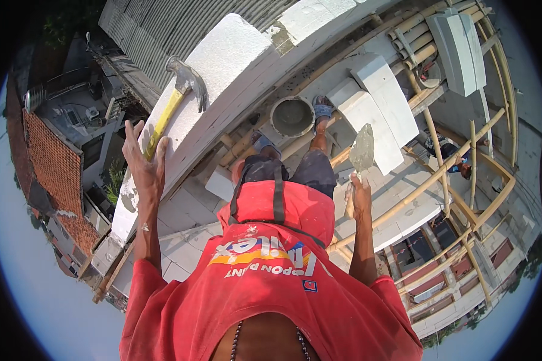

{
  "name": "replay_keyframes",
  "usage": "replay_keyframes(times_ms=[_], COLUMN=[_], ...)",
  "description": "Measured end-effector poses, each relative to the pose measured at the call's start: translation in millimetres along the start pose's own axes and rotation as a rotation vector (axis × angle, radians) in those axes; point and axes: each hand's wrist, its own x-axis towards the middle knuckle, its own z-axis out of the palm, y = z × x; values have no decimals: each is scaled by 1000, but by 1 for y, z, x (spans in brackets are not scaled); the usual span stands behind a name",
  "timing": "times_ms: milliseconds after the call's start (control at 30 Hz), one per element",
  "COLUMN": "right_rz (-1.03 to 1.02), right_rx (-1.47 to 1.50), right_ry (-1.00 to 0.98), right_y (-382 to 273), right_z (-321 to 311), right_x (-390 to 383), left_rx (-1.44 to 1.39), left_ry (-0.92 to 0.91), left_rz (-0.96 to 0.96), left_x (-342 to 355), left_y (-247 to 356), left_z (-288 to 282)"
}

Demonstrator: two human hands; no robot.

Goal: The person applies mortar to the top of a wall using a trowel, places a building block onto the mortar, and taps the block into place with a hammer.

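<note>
My left hand (144, 162) is at the top of a white block wall, fingers apart, by the lower end of a hammer's yellow handle. The hammer (190, 84) lies on a white block (235, 48), its dark metal head away from me. The handle's end reaches between my thumb and fingers, which do not close round it. My right hand (360, 195) is closed round the handle of a trowel (362, 148), out to my right. Grey mortar coats its upward-pointing blade. Wet-looking grey mortar fills part of a round bucket (292, 117) by my feet.
White blocks (379, 96) are stacked right of the bucket, and more (457, 51) stand at the far right. Bamboo poles (427, 180) form scaffolding under and around me. Another person (448, 153) is lower down at the right. Tiled roofs (54, 174) lie far below, left of the wall.
</note>
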Motion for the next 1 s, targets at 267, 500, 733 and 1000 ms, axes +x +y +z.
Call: replay_keyframes(times_ms=[267,500,733,1000], right_rz=[-2,-34,104,-218], right_rx=[-15,-193,-478,-991], right_ry=[59,43,-48,-121], right_y=[7,43,70,59], right_z=[-16,-16,-30,0], right_x=[34,98,135,168], left_rx=[-492,-456,-913,-931], left_ry=[-746,-892,-846,-1010], left_rz=[-255,-1005,-1392,-1158], left_x=[-77,-119,-126,-105], left_y=[79,-78,-152,-121], left_z=[146,518,673,687])
